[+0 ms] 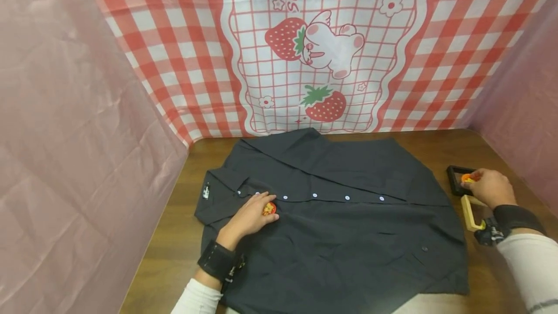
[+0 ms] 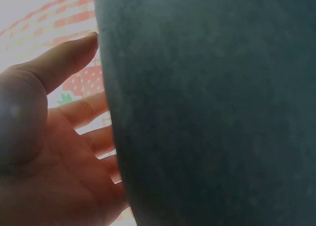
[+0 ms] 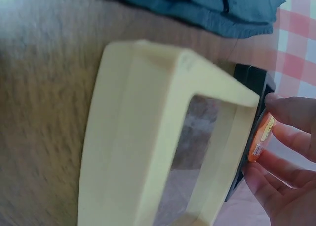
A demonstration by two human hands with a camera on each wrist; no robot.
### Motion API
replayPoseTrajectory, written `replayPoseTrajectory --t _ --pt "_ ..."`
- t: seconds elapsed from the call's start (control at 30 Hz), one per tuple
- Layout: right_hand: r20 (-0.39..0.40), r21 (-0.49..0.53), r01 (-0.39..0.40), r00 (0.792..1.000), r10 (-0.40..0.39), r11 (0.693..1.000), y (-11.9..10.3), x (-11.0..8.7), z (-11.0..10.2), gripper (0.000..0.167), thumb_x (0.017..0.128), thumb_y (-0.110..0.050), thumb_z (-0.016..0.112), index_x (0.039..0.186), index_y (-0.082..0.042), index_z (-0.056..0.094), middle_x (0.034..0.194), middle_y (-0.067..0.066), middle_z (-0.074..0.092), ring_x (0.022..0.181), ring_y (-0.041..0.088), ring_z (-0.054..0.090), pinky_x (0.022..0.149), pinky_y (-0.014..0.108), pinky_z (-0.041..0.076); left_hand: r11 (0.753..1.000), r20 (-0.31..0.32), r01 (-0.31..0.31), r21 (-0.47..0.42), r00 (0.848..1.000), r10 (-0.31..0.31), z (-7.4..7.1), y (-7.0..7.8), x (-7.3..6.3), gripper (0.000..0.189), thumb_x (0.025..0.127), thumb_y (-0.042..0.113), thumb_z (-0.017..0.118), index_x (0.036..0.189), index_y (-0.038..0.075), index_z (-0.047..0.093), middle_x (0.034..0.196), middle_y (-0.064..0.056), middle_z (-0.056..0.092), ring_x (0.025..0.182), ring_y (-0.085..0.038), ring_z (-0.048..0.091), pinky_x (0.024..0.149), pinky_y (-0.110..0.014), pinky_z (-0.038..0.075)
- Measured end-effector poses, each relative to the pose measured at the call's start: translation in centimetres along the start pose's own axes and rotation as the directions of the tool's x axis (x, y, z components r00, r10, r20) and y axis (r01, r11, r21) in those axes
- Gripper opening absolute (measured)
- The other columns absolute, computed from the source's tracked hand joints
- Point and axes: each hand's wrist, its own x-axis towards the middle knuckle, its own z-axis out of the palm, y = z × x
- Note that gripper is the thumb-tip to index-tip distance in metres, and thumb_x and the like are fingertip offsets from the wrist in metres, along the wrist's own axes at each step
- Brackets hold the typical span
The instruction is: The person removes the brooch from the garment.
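Observation:
A dark grey button-up shirt [image 1: 340, 236] lies spread on the wooden table, its white buttons in a row. My left hand [image 1: 253, 214] rests on the shirt near the collar, thumb and fingers spread around a round red badge [image 1: 269, 209] with a yellow figure. In the left wrist view, dark cloth hides the fingertips of that hand [image 2: 64, 132]. At the right, my right hand [image 1: 492, 188] pinches a round orange badge [image 3: 261, 136] between thumb and fingers, right at the black frame [image 1: 455, 185]. The badge overlaps this frame in the right wrist view.
A pale yellow frame [image 1: 468, 214] with a clear window stands just in front of the black one, close under the right wrist. A red-checked strawberry cloth [image 1: 209, 62] hangs behind the table. Pink cloth walls [image 1: 87, 159] enclose both sides.

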Motion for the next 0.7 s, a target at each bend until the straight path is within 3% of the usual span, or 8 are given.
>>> replayPoseTrajectory --t 0.23,0.7 --pt "0.008 -0.025 0.018 1.000 -0.018 1.000 0.36 0.06 0.20 0.045 0.085 -0.016 0.070 0.106 0.021 0.053 0.092 0.040 0.059 0.080 0.055 0.056 0.064 0.056 0.044 1.000 -0.004 0.010 0.009 1.000 -0.010 -0.07 -0.04 0.06 0.056 0.091 0.031 0.068 0.139 0.008 0.053 0.150 -0.020 0.043 0.143 -0.039 0.033 0.116 -0.054 0.029" --pt "0.005 -0.037 0.071 0.997 -0.071 0.997 0.37 0.10 0.42 0.039 0.081 -0.015 0.070 0.100 0.017 0.059 0.086 0.033 0.063 0.076 0.054 0.056 0.064 0.055 0.044 1.000 0.002 0.006 0.002 1.000 -0.006 0.09 -0.16 0.16 0.055 0.091 0.032 0.067 0.139 0.008 0.053 0.150 -0.020 0.042 0.144 -0.039 0.033 0.116 -0.053 0.029"
